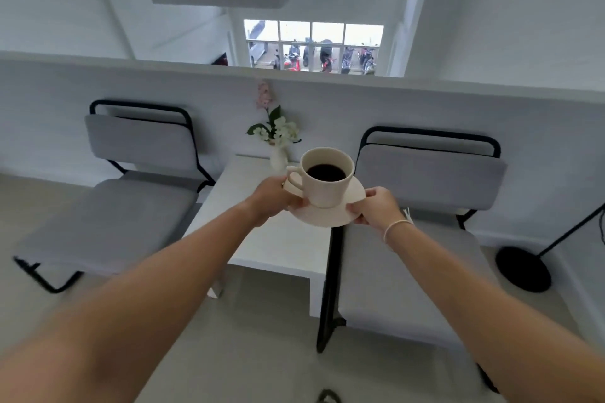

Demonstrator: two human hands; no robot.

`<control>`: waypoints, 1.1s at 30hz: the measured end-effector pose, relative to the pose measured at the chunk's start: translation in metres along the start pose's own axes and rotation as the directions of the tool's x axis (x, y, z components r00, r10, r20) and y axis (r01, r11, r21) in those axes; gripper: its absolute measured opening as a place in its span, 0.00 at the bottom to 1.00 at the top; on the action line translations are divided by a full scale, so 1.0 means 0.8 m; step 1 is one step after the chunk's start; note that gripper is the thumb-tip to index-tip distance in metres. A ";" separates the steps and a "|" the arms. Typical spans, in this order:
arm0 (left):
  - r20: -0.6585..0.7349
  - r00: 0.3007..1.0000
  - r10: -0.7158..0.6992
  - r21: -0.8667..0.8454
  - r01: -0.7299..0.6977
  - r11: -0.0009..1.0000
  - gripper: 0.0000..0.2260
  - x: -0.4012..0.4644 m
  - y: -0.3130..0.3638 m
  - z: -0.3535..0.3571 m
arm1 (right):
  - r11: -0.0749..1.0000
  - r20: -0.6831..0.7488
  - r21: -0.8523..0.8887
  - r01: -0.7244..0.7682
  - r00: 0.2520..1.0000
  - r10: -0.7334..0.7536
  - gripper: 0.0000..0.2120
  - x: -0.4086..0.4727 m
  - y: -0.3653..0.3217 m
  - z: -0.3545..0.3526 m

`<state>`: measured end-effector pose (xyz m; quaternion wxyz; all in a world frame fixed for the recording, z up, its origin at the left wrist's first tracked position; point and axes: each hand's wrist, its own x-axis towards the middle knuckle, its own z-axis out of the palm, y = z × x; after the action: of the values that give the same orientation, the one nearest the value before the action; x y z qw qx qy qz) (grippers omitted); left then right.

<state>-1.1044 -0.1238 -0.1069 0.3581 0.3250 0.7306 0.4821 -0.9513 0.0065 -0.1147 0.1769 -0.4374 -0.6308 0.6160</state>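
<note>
A white saucer (pixel 327 218) with a white cup (pixel 330 188) of dark coffee is held in the air over the right side of a small white table (pixel 262 239). The saucer's near rim reaches out past the table's right edge. The left hand (pixel 274 196) grips the saucer's left rim with its fingers curled under it, right beside the cup's handle, which points left. The right hand (pixel 376 206) pinches the opposite rim, with the thumb on top and the fingers beneath. A thin bracelet (pixel 397 225) sits on that wrist. The cup stands upright in the middle of the saucer, and the coffee sits well below its lip. At the table's far end a small white vase (pixel 278 159) of flowers stands against a low white wall (pixel 425 101), just beyond the cup and apart from it. A grey chair (pixel 131 206) with a black frame is close to the table's left edge. A second grey chair (pixel 409 258) presses close to the right edge, its black leg running down along the table's side. Both forearms reach in over the pale floor on the table's near side, in the lane between the two seats. To the right of the table, past the second chair, the round black lamp base (pixel 522 268) rests on the floor.
</note>
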 end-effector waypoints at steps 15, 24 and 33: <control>-0.118 0.988 -0.099 -0.004 0.100 0.995 0.21 0.134 -0.112 -0.174 | 0.997 0.045 0.002 -0.081 0.996 0.081 0.14 0.156 -0.007 0.196; 0.021 0.995 -0.101 0.014 0.101 0.995 0.18 0.211 -0.183 -0.255 | 0.984 -0.126 0.012 -0.178 0.976 0.178 0.15 0.206 0.018 0.302; 0.077 0.981 -0.175 -0.002 0.176 0.984 0.22 0.271 -0.277 -0.293 | 0.963 -0.177 -0.043 -0.264 0.951 0.253 0.19 0.273 0.070 0.381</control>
<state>-1.4444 -0.1278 -0.2946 0.4284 0.2759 0.7401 0.4389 -1.2863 -0.0228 -0.2900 0.1333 -0.5729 -0.5707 0.5730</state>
